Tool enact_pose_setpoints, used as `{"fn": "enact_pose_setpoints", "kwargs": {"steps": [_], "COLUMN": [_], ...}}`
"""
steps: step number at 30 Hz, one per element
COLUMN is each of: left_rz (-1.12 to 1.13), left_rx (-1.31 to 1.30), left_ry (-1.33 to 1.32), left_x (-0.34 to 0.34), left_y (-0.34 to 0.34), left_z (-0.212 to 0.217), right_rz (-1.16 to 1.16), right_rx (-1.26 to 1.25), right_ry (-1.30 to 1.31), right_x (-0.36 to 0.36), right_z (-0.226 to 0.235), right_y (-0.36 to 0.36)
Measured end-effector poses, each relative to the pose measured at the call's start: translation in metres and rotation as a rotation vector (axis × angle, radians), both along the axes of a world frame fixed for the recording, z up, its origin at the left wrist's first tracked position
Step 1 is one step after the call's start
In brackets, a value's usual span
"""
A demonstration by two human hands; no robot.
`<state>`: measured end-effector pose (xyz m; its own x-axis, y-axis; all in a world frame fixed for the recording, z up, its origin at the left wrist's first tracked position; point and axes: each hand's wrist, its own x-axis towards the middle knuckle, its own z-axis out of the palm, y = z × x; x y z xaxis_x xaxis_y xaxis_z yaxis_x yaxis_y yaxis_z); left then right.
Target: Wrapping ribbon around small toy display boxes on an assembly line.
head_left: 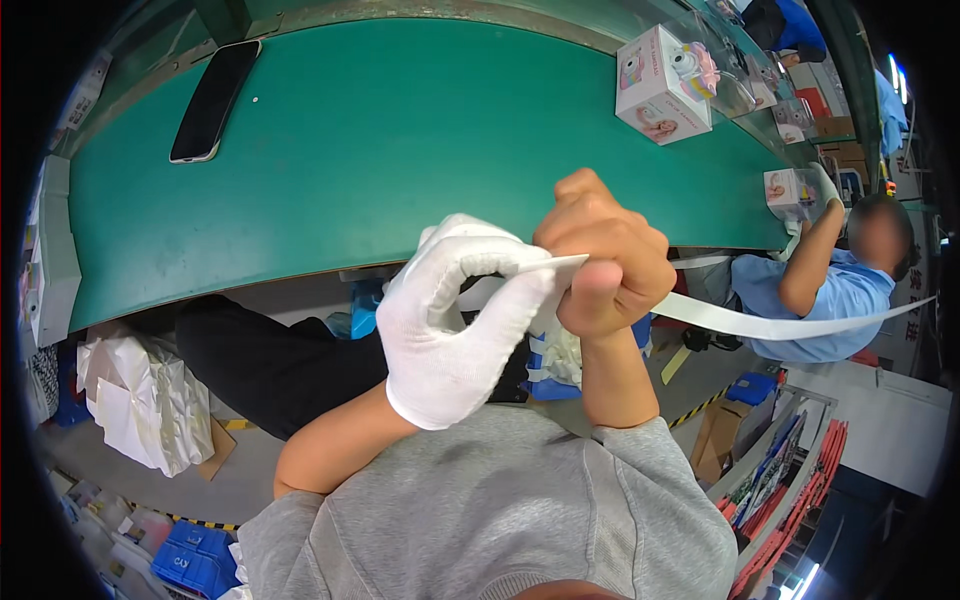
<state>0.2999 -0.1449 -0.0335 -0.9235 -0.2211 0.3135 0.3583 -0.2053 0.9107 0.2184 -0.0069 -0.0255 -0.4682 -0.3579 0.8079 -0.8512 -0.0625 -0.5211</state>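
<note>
My left hand, in a white knit glove, is raised over the table's near edge, its thumb and index finger pinched together on a small white piece. Bare and curled, my right hand meets it from the right, with the piece running between its fingers and thumb. A long white strip trails out from behind my right hand toward the right; it looks like tape or backing paper. Whether the strip and the pinched piece are one cannot be made out, as my fingers cover the join.
A black phone lies on the green table at the far left. At the far right stands a white box with a clear window and a pink toy camera. A co-worker in blue sits at right. White bags stand lower left.
</note>
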Motion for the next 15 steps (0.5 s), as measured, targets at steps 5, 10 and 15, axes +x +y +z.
{"fn": "enact_pose_setpoints", "kwargs": {"steps": [5, 10, 15], "left_rz": [0.003, -0.059, 0.116], "left_rx": [0.034, 0.229, 0.061], "left_ry": [-0.021, -0.153, -0.150], "left_x": [-0.003, -0.011, -0.042], "left_y": [0.000, 0.001, -0.003], "left_z": [-0.003, -0.002, -0.012], "right_rz": [0.036, -0.023, -0.074], "right_rx": [-0.097, -0.017, -0.025], "right_ry": [-0.207, -0.244, -0.221], "right_x": [0.006, 0.002, -0.034], "right_z": [-0.011, -0.016, -0.022], "right_y": [0.002, 0.000, -0.017]}}
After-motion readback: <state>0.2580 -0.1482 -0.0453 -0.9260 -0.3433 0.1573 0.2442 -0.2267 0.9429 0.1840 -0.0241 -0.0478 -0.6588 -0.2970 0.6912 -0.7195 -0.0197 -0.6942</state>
